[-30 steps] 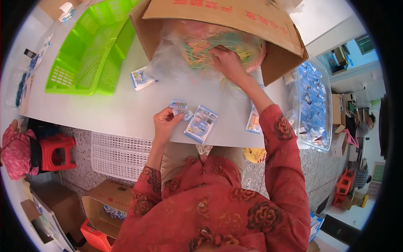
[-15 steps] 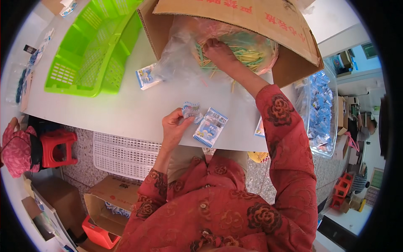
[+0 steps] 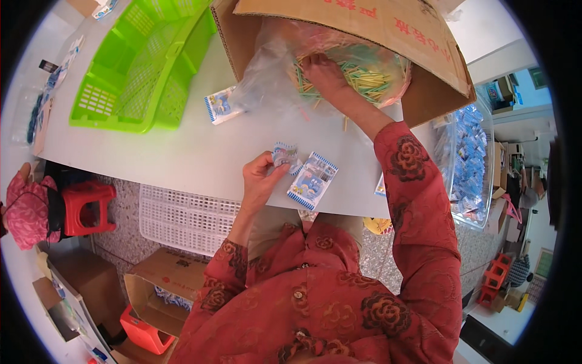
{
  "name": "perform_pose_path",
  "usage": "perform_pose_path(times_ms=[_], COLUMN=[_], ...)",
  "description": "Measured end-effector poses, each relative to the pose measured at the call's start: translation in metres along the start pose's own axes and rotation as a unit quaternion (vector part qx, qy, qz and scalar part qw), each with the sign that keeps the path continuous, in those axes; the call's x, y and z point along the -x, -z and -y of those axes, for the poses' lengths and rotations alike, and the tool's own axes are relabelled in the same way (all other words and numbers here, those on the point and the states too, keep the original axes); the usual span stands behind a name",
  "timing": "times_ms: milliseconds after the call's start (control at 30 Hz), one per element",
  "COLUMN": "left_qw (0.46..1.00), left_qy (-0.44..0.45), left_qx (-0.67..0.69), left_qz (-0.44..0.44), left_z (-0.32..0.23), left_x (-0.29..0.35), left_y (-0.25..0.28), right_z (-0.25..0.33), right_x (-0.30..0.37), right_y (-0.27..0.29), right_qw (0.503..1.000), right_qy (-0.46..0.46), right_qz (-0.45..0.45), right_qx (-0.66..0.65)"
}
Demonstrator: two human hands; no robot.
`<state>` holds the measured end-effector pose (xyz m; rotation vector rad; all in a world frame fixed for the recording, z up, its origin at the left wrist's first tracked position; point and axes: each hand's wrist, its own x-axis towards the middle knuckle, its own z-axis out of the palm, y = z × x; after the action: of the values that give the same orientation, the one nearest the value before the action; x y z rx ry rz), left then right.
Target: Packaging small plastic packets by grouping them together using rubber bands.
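Between the thumb and fingers of my left hand [image 3: 259,177] is a small blue-and-white plastic packet [image 3: 286,156], held just above the white table. Beside it lies a larger blue-and-white printed packet [image 3: 312,181], flat near the table's front edge. My right hand [image 3: 326,75] reaches into a clear plastic bag [image 3: 267,76] inside a tipped cardboard box [image 3: 364,21]. Its fingers curl down into a heap of thin yellow, green and pink sticks [image 3: 370,80]; the fingertips are hidden, so what they grip does not show. Another printed packet [image 3: 221,105] rests left of the bag.
A green plastic basket [image 3: 151,115] stands at the left of the table. Right of the box, a clear bin [image 3: 470,164] holds many blue packets. Below the table are a white crate [image 3: 188,221], a red stool [image 3: 88,206] and an open carton [image 3: 163,273]. A person's pink sleeve [image 3: 27,212] shows far left.
The whole view has shifted slightly, so things sit a little farther right. My left hand still pinches the small packet and my right hand stays among the sticks.
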<state>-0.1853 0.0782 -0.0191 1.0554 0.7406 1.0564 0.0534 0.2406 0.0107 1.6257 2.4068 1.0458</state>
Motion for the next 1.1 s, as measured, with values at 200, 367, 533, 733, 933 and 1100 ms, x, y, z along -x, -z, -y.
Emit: perform_pose_path(times_ms=[200,367,533,733,933,1100], left_qw=[1.0,1.0,1.0,1.0,0.998,0.997], left_qy=[-0.003,-0.003,-0.002,-0.017,-0.029,-0.038], left_qx=[0.006,0.004,0.011,-0.006,-0.054,-0.064], left_qz=[-0.002,-0.001,-0.002,0.006,-0.007,0.0], left_z=[-0.002,-0.002,-0.006,0.001,0.004,0.006], left_x=[0.0,-0.001,-0.003,-0.002,-0.001,-0.002], left_y=[0.0,-0.001,-0.004,-0.001,0.003,0.004], right_z=[-0.007,-0.026,-0.05,-0.076,-0.057,-0.028], right_x=[0.003,0.006,0.013,0.041,0.095,0.139], right_y=[0.006,0.006,0.004,0.035,0.091,0.118], right_qw=[0.988,0.966,0.937,0.781,0.591,0.61], right_qy=[-0.062,-0.095,-0.123,-0.294,-0.33,-0.328], right_qz=[-0.007,-0.001,-0.03,-0.002,-0.021,-0.007], right_qx=[-0.14,-0.242,-0.325,-0.551,-0.736,-0.721])
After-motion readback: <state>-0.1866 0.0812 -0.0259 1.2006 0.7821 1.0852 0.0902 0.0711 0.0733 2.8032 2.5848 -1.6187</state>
